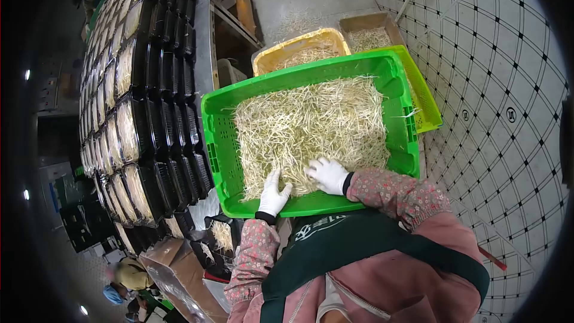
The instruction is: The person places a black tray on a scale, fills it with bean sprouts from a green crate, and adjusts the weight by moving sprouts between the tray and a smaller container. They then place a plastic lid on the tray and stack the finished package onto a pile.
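A large green plastic crate [299, 73] in front of me holds a thick layer of bean sprouts [305, 125]. Both of my hands wear white gloves. My left hand [274, 195] rests at the crate's near side, fingers stretched over the sprouts with the thumb apart. To its right, my right hand [328, 175] lies on the sprouts, its fingers spread and slightly bent, with the tips partly sunk among the stems. Neither hand lifts a bunch of sprouts.
Stacked black trays [170, 78] of packed sprouts rise on the left. Beyond the crate stand a yellow tub [263, 63] and a cardboard box [391, 27], both with sprouts. A lime-green basket [427, 101] sits at right, beside the tiled wall [496, 84]. Another person [131, 275] is at lower left.
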Tool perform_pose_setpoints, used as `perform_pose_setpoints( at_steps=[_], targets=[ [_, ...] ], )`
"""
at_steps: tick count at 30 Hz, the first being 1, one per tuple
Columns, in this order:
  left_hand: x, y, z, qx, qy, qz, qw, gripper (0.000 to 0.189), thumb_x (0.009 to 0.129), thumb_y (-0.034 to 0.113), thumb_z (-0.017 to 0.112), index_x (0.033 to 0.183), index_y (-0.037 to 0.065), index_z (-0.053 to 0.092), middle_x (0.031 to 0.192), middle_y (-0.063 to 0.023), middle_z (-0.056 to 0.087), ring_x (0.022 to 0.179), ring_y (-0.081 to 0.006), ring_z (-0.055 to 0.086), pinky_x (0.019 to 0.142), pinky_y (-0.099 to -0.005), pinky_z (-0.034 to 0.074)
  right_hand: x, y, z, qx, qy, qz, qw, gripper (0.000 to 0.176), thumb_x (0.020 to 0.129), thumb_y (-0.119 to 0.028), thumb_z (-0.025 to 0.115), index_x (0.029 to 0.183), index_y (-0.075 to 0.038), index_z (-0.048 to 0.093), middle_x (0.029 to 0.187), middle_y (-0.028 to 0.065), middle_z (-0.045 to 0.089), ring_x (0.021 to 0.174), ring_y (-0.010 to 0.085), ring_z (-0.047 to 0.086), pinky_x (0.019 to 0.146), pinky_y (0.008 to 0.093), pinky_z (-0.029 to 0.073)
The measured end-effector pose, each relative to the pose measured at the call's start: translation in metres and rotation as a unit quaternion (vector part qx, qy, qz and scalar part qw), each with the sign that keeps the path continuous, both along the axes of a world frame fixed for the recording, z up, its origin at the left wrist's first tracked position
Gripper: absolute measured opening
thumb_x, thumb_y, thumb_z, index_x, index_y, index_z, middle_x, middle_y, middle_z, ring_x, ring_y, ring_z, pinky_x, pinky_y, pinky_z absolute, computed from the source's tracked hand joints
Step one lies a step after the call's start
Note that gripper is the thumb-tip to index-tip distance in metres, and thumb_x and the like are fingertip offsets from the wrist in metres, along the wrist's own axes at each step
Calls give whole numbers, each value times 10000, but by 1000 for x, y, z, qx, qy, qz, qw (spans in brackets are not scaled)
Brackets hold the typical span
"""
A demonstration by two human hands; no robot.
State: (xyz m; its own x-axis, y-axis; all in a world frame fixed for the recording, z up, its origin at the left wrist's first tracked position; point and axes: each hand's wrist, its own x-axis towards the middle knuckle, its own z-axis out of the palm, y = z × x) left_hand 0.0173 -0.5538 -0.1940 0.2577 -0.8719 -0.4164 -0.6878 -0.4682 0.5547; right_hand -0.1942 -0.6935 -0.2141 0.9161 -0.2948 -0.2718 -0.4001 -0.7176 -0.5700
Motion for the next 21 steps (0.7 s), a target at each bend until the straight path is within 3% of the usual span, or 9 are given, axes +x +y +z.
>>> perform_pose_setpoints(
  at_steps=[1,4,7,9,13,15,18,19,21],
  targets=[
    [-1,0,1,1,9,7,1000,715,869,336,690,1438,17,397,1451,-251,416,1359,-389,384,1133,-417,315,-5,1,0,-9,2,42,999,649,756,-257,716,1349,-146,476,1260,111,495,1148,300,503,852,456,494],
    [-6,5,7,4,19,29,999,657,869,283,715,1403,6,451,1438,-229,446,1370,-326,400,1126,-366,326,-12,-6,-7,-14,-35,41,998,730,722,-291,758,1375,-157,460,1354,120,460,1196,317,493,900,469,482],
    [-6,7,11,-1,17,44,999,662,869,279,716,1405,2,443,1444,-234,434,1370,-333,397,1132,-369,320,-19,-20,-5,6,-77,28,997,819,736,-377,759,1446,-183,399,1438,152,407,1254,350,463,974,482,454],
    [-1,5,11,34,19,53,998,849,800,298,761,1478,30,326,1517,-242,314,1401,-368,331,1149,-393,296,-16,-48,7,80,-100,-21,992,788,774,-420,725,1448,-175,399,1448,160,402,1258,352,463,1002,471,439],
    [-2,-21,21,42,-11,13,999,1130,655,274,861,1529,55,180,1555,-269,192,1429,-422,229,1169,-417,260,24,-107,-11,58,-126,-180,974,748,844,-469,659,1462,-148,385,1460,181,406,1293,377,435,1051,497,400],
    [-3,-36,13,-23,-40,-37,998,1205,619,302,882,1541,73,140,1559,-273,170,1421,-454,217,1160,-468,267,55,-134,-32,31,-102,-199,974,782,835,-505,654,1466,-136,376,1504,191,363,1359,385,375,1079,515,371],
    [-12,-66,9,-8,-30,-54,998,1262,584,373,902,1533,40,138,1546,-302,162,1441,-440,176,1176,-475,229,85,-136,-33,24,9,-213,977,833,798,-584,646,1464,-160,378,1551,195,293,1431,392,272,1109,541,328],
    [-18,-70,8,44,-103,-90,990,1186,604,350,888,1533,100,195,1531,-292,213,1412,-447,235,1149,-482,279,87,-125,-21,-13,50,-183,982,797,795,-576,650,1441,-175,415,1543,200,302,1407,396,306,1084,535,361],
    [-24,-64,8,29,-106,-118,987,961,664,266,840,1477,152,342,1439,-249,377,1304,-434,390,1055,-475,401,80,-82,-17,-21,2,-168,986,700,802,-528,656,1388,-183,491,1467,202,395,1324,392,400,1023,539,409]
  ],
)
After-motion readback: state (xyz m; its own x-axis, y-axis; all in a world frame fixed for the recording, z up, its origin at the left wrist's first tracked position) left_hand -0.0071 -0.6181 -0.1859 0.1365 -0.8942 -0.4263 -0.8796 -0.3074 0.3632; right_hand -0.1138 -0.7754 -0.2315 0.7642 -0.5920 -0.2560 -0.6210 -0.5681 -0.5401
